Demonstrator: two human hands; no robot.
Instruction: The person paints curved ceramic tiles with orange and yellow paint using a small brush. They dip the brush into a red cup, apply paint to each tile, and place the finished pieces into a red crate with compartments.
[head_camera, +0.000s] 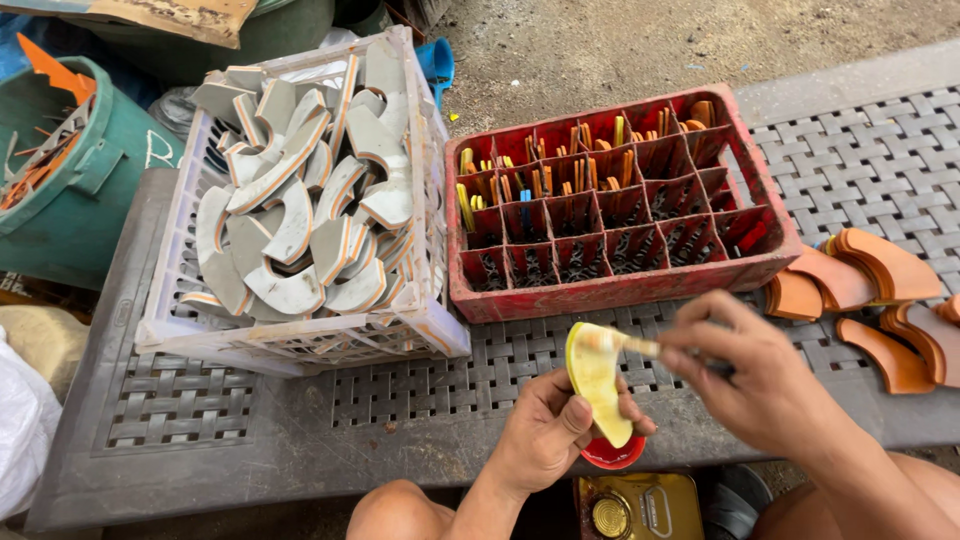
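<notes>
left hand (545, 430) closed around a yellow curved piece (598, 375), thumb on the front, fingers behind, held up at a tilt so the flat face looks toward the eyes. right hand (755, 375) pinched on a small brush (630, 345), tip touching the top of the yellow piece, maybe to spread something on it. both hands close together above the front edge of the grey woven table (250, 410). just below, a small red lid (612, 456) and a yellow tin can (635, 507), placed near for easy dipping, probably.

on the table, a white crate (300, 345) heaped with grey curved pieces (300, 200), a red crate (620, 285) with little boxes inside and thin strips standing in the far ones, and a few orange curved pieces (860, 290) to the right, all within easy reach.

hard to see: brush handle blurry and mostly hidden inside the right hand. red lid half covered by the left hand, nothing visible inside it. tin can cut off at the bottom. green bucket (70, 180) cut off at the left. front boxes of the red crate dark, hard to tell if empty.
</notes>
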